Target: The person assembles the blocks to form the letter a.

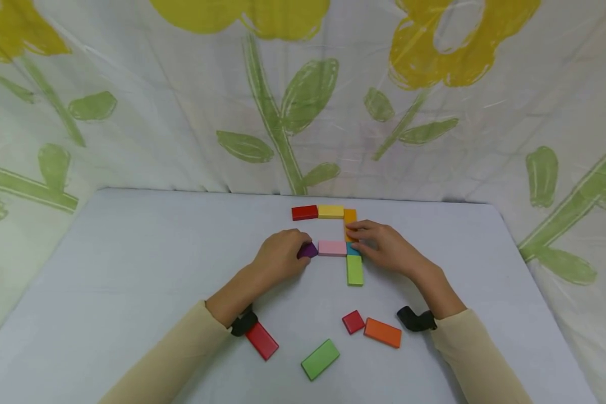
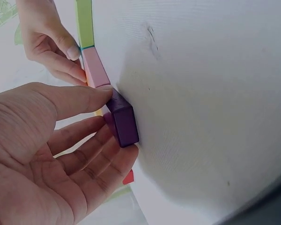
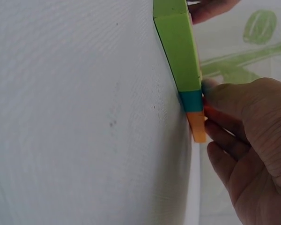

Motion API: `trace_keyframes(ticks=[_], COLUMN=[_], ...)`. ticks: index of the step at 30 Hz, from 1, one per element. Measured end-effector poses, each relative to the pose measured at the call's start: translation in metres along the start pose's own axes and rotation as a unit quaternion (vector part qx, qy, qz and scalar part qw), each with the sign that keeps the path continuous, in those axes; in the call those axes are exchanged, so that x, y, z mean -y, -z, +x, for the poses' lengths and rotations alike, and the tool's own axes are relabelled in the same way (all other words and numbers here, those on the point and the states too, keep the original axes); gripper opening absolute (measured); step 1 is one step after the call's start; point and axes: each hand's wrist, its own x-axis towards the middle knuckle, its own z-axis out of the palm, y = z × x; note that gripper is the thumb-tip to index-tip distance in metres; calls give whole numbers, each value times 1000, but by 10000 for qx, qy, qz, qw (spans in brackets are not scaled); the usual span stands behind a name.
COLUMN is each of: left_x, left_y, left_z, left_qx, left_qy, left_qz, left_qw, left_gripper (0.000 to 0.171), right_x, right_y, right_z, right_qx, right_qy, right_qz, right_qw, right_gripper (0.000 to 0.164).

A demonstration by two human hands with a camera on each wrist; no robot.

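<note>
My left hand (image 1: 283,252) pinches a dark purple block (image 2: 125,119) between thumb and fingers, beside the left end of a pink block (image 1: 332,248). The purple block is turned at an angle to the pink one in the head view. My right hand (image 1: 386,247) rests its thumb on a small teal block (image 3: 192,101) while its other fingertips touch an orange-yellow block (image 1: 350,217). That block runs up from the teal one to a yellow block (image 1: 330,211), with a dark red block (image 1: 304,212) at its left. Below the teal block lies a light green block (image 1: 355,270).
Nearer on the white table (image 1: 131,269) lie a long red block (image 1: 262,340) by the left wrist, a green block (image 1: 320,359), a small red block (image 1: 353,322) and an orange block (image 1: 382,333). A flower-printed curtain (image 1: 182,112) hangs behind the table.
</note>
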Motion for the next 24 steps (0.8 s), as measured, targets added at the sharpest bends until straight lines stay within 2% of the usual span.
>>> trace_keyframes(ticks=[7, 24], left_x=[1, 3], left_y=[1, -1], left_z=[0, 2], left_qx=[-3, 89], left_qy=[-116, -83], left_qz=[-20, 80], left_qw=[9999, 9999], left_gripper=[25, 30], right_x=[1, 2], right_y=[1, 1], right_z=[-1, -1], right_qx=[-16, -37], right_qy=[-26, 8], right_qz=[0, 65], right_qw=[10000, 10000], right_gripper=[39, 39])
